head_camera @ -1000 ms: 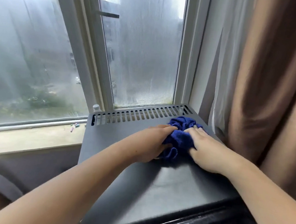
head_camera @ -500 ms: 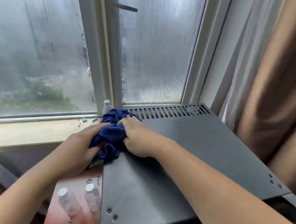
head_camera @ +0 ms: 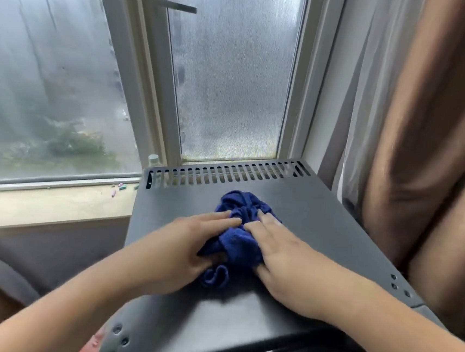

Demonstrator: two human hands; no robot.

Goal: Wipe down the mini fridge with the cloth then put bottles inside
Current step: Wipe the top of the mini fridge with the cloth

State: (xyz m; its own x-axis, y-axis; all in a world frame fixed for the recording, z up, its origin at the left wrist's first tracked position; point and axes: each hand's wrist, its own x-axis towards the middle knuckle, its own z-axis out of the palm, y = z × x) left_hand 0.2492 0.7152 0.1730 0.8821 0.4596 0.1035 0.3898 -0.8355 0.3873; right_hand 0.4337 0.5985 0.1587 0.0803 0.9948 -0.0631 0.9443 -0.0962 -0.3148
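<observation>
Now the cloth [head_camera: 240, 205] is back from 10 o'clock to mid-top of the mini fridge [head_camera: 333, 236]. Left hand [head_camera: 187, 245] and right hand [head_camera: 288, 263] press it, grip flat; wiping goes on.

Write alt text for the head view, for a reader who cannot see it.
A person's left hand and right hand press a bunched blue cloth onto the dark grey top of a mini fridge. Vent slots line its back edge; beyond are a fogged window and, at right, a brown curtain.

Cloth [head_camera: 240, 203] on what seems fridge top [head_camera: 322, 230].
</observation>
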